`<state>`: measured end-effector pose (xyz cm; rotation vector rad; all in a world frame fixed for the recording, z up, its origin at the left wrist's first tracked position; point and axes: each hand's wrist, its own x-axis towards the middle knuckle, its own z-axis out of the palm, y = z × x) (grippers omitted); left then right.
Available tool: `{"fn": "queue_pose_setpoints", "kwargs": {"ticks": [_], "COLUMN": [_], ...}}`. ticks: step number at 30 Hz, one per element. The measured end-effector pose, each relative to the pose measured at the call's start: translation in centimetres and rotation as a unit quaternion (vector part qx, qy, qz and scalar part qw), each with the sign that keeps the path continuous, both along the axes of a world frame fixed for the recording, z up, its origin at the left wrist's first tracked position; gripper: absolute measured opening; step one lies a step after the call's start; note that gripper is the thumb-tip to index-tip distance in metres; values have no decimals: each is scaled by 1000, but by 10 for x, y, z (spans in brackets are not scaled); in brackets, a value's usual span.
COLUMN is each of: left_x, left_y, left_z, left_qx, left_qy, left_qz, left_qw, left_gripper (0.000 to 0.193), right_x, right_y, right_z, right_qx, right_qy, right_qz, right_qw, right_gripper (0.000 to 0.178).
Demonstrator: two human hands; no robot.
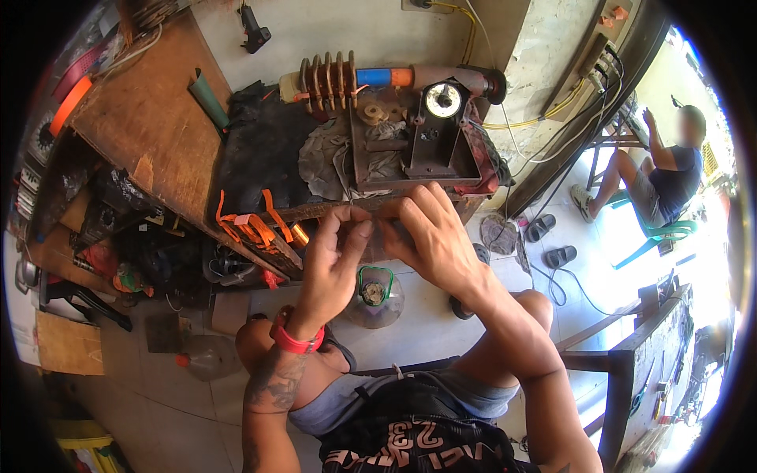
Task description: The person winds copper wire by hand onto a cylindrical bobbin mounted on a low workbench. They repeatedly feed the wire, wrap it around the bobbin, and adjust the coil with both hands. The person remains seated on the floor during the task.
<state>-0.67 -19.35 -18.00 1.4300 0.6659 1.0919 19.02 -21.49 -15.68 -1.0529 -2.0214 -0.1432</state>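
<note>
My left hand, with a red watch on its wrist, is raised in front of the workbench. Thumb and forefinger are pinched together. Close beside it, my right hand has bent fingers drawn in toward the left fingertips. Whatever lies between the fingertips is too small to make out. Just beyond the hands, a dark metal tray on the bench carries an upright stand with a round white dial. Below the hands, a clear plastic jug with a green handle stands on the floor.
Behind the tray lies a long shaft with several brown rings. Orange strips hang at the bench's left, near a slanted wooden board. Slippers and a cable lie on the right floor. A person sits farther right.
</note>
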Motion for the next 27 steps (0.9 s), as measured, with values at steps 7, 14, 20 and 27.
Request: {"fn": "queue_pose_setpoints", "kwargs": {"ticks": [7, 14, 20, 27], "left_x": [-2, -1, 3, -1], "left_y": [3, 0, -2, -3], "left_z": [1, 2, 3, 1], "left_qx": [-172, -107, -44, -116], "left_qy": [-178, -121, -71, -67], "left_qz": [-90, -63, -35, -10], "left_qw": [965, 985, 996, 991], "left_gripper": [18, 22, 22, 22], "right_x": [-5, -7, -4, -3], "right_y": [-8, -11, -9, -13], "right_z": [8, 12, 9, 11], "right_qx": [-10, -35, -23, -82], "right_qy": [100, 88, 77, 159], "right_qz": [13, 12, 11, 15], "right_qw": [995, 995, 997, 984], "right_gripper": [25, 23, 26, 26]}}
